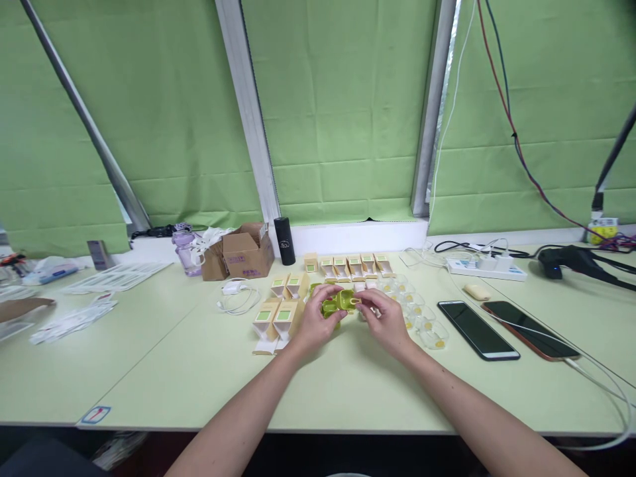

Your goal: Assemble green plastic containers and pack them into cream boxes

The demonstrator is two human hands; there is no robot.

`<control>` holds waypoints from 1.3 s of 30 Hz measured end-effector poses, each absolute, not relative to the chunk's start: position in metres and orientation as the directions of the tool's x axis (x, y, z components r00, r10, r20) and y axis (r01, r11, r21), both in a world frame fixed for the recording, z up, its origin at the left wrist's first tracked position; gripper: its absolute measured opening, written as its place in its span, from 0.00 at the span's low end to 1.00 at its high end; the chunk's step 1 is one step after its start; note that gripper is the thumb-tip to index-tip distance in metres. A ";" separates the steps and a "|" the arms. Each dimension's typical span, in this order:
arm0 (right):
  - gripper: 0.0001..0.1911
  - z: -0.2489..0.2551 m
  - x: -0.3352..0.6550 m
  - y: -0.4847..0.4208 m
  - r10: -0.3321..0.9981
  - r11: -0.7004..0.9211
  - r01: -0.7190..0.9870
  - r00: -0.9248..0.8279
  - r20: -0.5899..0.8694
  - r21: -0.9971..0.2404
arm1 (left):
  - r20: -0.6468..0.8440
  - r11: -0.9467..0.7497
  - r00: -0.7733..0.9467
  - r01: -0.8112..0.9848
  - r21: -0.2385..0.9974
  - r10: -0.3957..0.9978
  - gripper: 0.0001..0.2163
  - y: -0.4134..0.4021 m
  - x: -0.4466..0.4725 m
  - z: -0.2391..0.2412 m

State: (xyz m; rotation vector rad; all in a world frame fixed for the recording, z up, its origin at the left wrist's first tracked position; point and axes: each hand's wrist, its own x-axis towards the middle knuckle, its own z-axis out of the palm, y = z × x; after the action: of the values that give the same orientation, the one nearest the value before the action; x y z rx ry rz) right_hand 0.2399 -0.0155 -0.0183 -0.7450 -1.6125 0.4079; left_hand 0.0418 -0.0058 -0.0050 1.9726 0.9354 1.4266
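My left hand (318, 321) is closed around a small olive-green plastic case (346, 300), which is held up over the table with a hollow side showing. My right hand (390, 321) pinches a small pale loop-like piece at the case's right edge; its exact kind is too small to tell. Left of my left hand stand small cream boxes with green labels (285, 317), their flaps open. More such boxes (355, 267) form a row behind the hands. Clear plastic pieces with yellow dots (433, 336) lie right of my right hand.
Two phones (477, 330) (529, 330) and a white power strip (487, 268) are on the right, with cables around them. At the back are a cardboard box (248, 252), a black cylinder (285, 242) and a purple bottle (186, 252). A white charger (232, 287) lies left.
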 end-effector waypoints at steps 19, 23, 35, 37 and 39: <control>0.12 -0.024 0.241 -0.016 0.451 0.715 0.661 -0.186 0.873 -0.228 | 0.580 -0.639 0.273 0.253 0.726 0.767 0.21 -0.013 0.045 -0.003; 0.12 -0.023 0.241 -0.016 0.424 0.700 0.697 -0.230 0.876 -0.155 | 0.604 -0.662 0.272 0.255 0.705 0.749 0.21 -0.013 0.045 -0.003; 0.12 -0.022 0.239 -0.014 0.396 0.682 0.725 -0.263 0.880 -0.091 | 0.601 -0.662 0.280 0.259 0.703 0.748 0.21 -0.012 0.043 -0.004; 0.12 -0.022 0.239 -0.014 0.392 0.681 0.727 -0.266 0.881 -0.083 | 0.601 -0.663 0.283 0.267 0.699 0.747 0.21 -0.012 0.043 -0.004; 0.12 -0.021 0.239 -0.014 0.386 0.679 0.731 -0.271 0.882 -0.072 | 0.601 -0.666 0.288 0.273 0.695 0.745 0.20 -0.012 0.043 -0.004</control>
State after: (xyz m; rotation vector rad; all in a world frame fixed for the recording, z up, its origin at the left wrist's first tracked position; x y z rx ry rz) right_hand 0.2389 -0.0144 -0.0214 -0.8742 -1.8918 -0.4328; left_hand 0.0425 -0.0115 -0.0041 2.0991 0.9102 1.3575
